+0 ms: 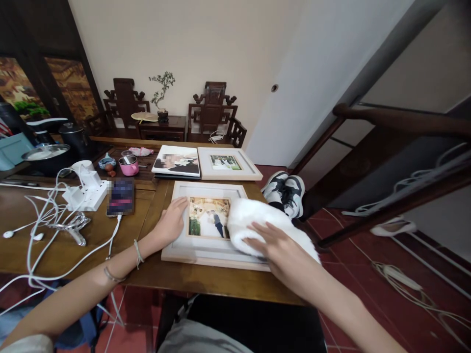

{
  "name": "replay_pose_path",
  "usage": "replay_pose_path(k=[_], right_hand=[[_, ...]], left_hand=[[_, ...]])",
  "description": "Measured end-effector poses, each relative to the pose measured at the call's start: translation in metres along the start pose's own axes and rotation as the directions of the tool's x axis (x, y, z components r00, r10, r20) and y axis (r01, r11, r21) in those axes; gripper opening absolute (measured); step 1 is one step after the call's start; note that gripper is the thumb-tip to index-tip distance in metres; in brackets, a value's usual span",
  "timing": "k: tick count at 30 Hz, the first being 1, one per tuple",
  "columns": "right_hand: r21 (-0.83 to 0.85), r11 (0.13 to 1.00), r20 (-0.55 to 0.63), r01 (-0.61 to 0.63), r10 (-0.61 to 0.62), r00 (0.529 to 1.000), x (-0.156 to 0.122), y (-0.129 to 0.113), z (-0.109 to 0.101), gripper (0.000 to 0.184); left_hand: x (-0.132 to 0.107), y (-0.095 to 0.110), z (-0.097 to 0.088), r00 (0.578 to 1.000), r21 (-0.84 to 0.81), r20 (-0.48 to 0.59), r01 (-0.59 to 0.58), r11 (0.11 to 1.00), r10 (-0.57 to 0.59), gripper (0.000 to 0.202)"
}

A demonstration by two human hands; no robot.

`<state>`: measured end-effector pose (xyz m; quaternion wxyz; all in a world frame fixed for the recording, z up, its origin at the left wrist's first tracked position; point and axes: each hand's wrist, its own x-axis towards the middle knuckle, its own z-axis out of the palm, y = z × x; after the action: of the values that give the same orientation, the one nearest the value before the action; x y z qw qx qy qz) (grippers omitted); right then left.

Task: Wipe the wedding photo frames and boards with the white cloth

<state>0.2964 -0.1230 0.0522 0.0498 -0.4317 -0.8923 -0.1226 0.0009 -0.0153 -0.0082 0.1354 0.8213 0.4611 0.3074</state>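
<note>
A pale wooden picture frame [209,261] lies flat near the table's front edge. Inside its wide white border is a photo [208,218] of a couple in wedding clothes. My left hand [171,223] grips the frame's left side, its fingertips over the rim. Under my right hand [274,245] is a fluffy white cloth [253,215], pressed onto the right part of the frame. The fingers are bent into the cloth, which covers the photo's right edge and hangs past the frame's right side.
Behind lie a second framed photo [235,171] and a photo album [178,161]. To the left are a phone [121,196] on a charging cable, a white power strip [86,193], tangled cables and a pink cup [128,167]. A dark wooden chair [401,122] stands at right.
</note>
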Motion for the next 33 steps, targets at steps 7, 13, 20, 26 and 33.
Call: replay_pose_path(k=[7, 13, 20, 26, 33], right_hand=[[0.007, 1.000, 0.004, 0.013, -0.013, 1.000, 0.000, -0.039, -0.011, 0.057], [0.175, 0.979, 0.083, 0.108, -0.124, 0.989, 0.058, -0.073, -0.015, 0.051], [0.242, 0.967, 0.048, 0.084, -0.099, 0.994, 0.046, -0.071, -0.012, 0.051], [0.142, 0.984, 0.099, -0.104, 0.091, 0.991, -0.005, -0.023, -0.016, 0.065], [-0.011, 0.969, 0.020, -0.247, 0.247, 0.969, 0.056, 0.029, 0.010, 0.063]], left_hand=[[0.001, 0.007, -0.003, 1.000, 0.035, 0.016, 0.024, 0.999, -0.024, 0.052], [0.003, 0.011, -0.007, 0.998, 0.068, 0.041, 0.039, 0.997, -0.042, 0.050], [0.003, 0.010, -0.008, 0.998, 0.089, 0.051, 0.025, 0.996, -0.030, 0.043], [0.002, 0.008, -0.008, 0.999, 0.089, 0.049, -0.025, 0.996, 0.020, 0.040], [0.003, 0.005, -0.007, 0.997, 0.102, 0.066, -0.044, 0.994, 0.037, 0.042]])
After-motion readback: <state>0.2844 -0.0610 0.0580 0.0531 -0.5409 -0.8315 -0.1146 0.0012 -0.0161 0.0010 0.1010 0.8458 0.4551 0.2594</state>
